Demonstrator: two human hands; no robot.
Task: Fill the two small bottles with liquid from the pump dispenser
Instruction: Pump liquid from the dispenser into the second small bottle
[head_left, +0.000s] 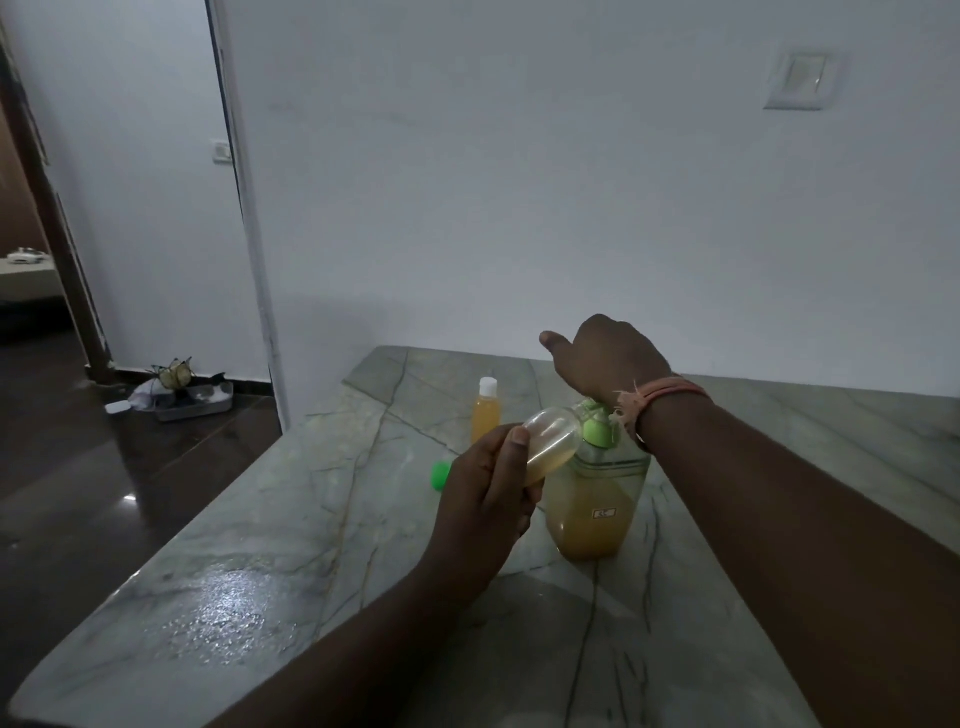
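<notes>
A clear pump dispenser (597, 512) with a green pump top and amber liquid stands on the marble table (260, 545). My left hand (483, 509) holds a small clear bottle (553, 441) tilted, mouth toward the green pump, a little amber liquid inside. My right hand (608, 358) rests over the pump top, thumb sticking out left; its fingers are hidden behind the hand. A second small bottle (486, 410), full of amber liquid with a white cap on, stands upright behind. A green cap (440, 475) lies on the table left of my left hand.
The table's left edge drops to a dark glossy floor. A white wall runs close behind the table. A tray of small items (192, 397) sits on the floor by the doorway at left.
</notes>
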